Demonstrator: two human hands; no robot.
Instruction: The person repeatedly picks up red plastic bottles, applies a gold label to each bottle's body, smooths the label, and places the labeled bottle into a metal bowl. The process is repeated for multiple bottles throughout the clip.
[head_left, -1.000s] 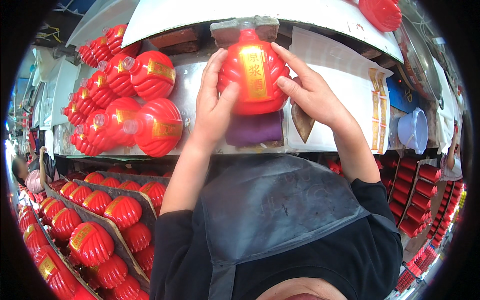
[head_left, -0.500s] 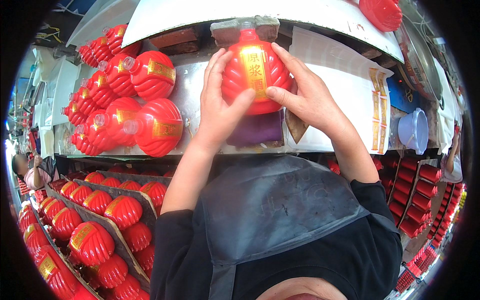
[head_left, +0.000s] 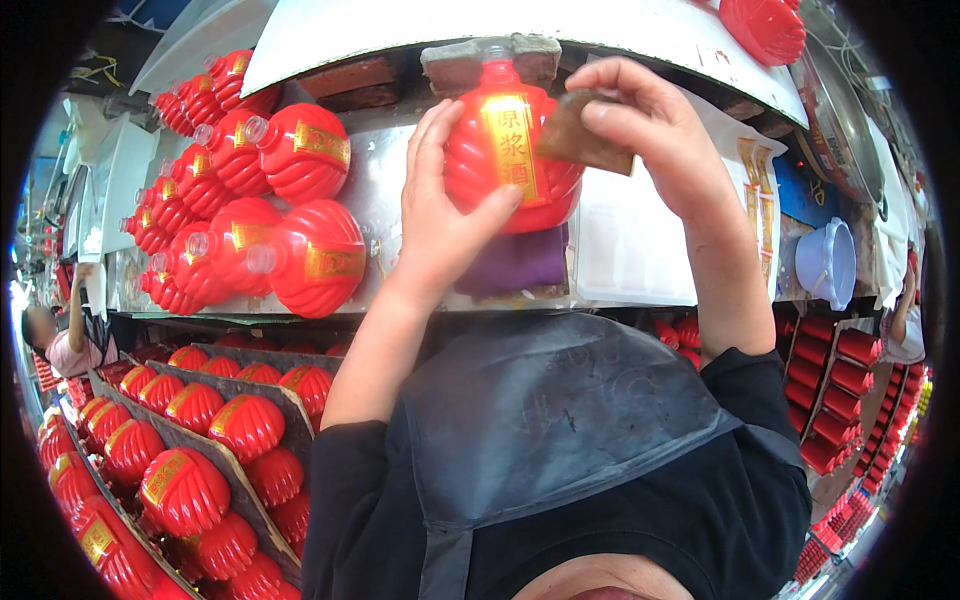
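A red ribbed bottle (head_left: 503,150) with a clear neck lies on a purple cloth (head_left: 515,262), its neck pointing away from me and resting at a grey block. A gold label (head_left: 512,125) runs lengthwise down its front. My left hand (head_left: 438,190) grips the bottle's left side, thumb pressed on the lower part of the label. Pinched in my right hand (head_left: 655,115) is a flat brown scraper (head_left: 590,140), apparently a thin plate, its left edge over the right side of the label. Whether that edge touches the label, I cannot tell.
Several labelled red bottles (head_left: 318,255) lie at the left of the bench. White backing sheets (head_left: 640,240) and a strip of gold labels (head_left: 768,200) lie right, beside a pale blue bucket (head_left: 826,262). Racks of red bottles (head_left: 185,490) stand below. A person (head_left: 75,345) is at far left.
My right hand has left the bottle and taken up the brown scraper from the sheets beside the cloth, bringing it over the label's right side. My left hand stays on the bottle.
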